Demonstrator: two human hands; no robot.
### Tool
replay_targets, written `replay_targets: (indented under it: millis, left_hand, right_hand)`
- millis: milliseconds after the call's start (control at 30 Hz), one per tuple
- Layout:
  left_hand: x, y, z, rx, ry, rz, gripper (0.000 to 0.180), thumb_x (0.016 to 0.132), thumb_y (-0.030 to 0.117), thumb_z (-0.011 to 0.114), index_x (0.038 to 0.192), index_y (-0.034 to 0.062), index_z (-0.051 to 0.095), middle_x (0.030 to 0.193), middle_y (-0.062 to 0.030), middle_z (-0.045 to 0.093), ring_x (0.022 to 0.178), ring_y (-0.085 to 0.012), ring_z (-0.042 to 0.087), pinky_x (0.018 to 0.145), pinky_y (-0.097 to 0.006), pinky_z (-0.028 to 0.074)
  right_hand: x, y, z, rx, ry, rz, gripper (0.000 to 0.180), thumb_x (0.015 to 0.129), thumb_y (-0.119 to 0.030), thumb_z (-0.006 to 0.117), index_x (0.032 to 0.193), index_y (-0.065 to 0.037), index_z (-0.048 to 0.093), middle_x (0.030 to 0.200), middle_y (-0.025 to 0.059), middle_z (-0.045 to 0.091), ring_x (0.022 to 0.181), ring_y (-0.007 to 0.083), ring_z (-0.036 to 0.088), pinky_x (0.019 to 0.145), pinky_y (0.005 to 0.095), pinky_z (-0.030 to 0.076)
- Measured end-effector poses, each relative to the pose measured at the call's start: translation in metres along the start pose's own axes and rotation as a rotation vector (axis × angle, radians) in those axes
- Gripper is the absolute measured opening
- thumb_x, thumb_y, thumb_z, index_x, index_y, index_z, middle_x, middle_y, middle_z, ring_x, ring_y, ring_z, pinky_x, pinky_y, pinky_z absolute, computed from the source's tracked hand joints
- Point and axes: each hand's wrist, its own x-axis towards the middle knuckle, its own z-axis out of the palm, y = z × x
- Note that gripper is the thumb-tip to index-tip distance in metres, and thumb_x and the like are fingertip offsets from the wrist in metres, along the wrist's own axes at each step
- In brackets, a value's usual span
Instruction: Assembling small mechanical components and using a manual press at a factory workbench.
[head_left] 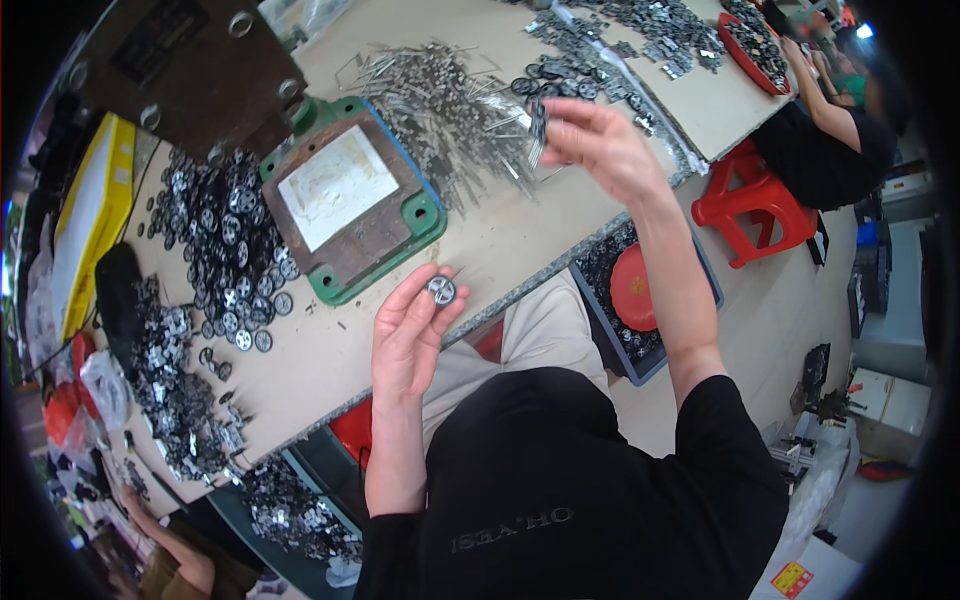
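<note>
My left hand is closed on a small black toy wheel with silver spokes, pinched at the fingertips above the table's near edge. What looks like a thin pin sticks out past the wheel. My right hand is raised near the far pins, its fingers closed round a dark small piece with thin metal pins below it; blur hides its exact kind. Loose metal pins lie in a heap to the left of that hand. Beyond it are more black wheels.
A green-based press stands on the table, a white plate on its bed. Many spoked wheels and dark small parts are heaped to its left. A parts crate and red stool are at right; two other people sit nearby.
</note>
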Motion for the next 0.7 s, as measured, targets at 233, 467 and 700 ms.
replay_targets:
  millis: [233,467,700]
  left_hand:
    - [-0.001,-0.003,0.014,0.108,0.060,0.081,0.028,0.088,0.004,0.053,0.115,-0.0027,0.053,0.110,-0.0149,0.058,0.096,-0.0258,0.061,0.084,-0.033,0.051]
    - [-0.004,-0.006,0.014,0.161,0.100,0.105,0.028,0.087,0.005,0.056,0.114,-0.0039,0.053,0.105,-0.0135,0.060,0.092,-0.0254,0.063,0.082,-0.032,0.052]
    - [-0.007,-0.007,0.015,0.185,0.109,0.105,0.028,0.086,0.004,0.057,0.113,-0.0047,0.054,0.103,-0.0133,0.061,0.091,-0.0250,0.063,0.080,-0.032,0.053]
  right_hand:
    - [-0.053,0.041,0.056,0.492,-0.205,0.182,0.025,0.087,-0.009,0.058,0.109,0.001,0.054,0.092,0.0100,0.062,0.074,0.0151,0.063,0.069,0.0275,0.054]
    - [-0.060,0.050,0.073,0.478,-0.136,0.090,0.027,0.086,-0.008,0.059,0.111,0.001,0.053,0.095,0.0119,0.062,0.077,0.0157,0.062,0.071,0.0287,0.053]
    - [-0.063,0.049,0.076,0.440,-0.139,0.010,0.027,0.085,-0.005,0.059,0.110,0.002,0.053,0.095,0.0128,0.061,0.079,0.0168,0.062,0.072,0.0292,0.053]
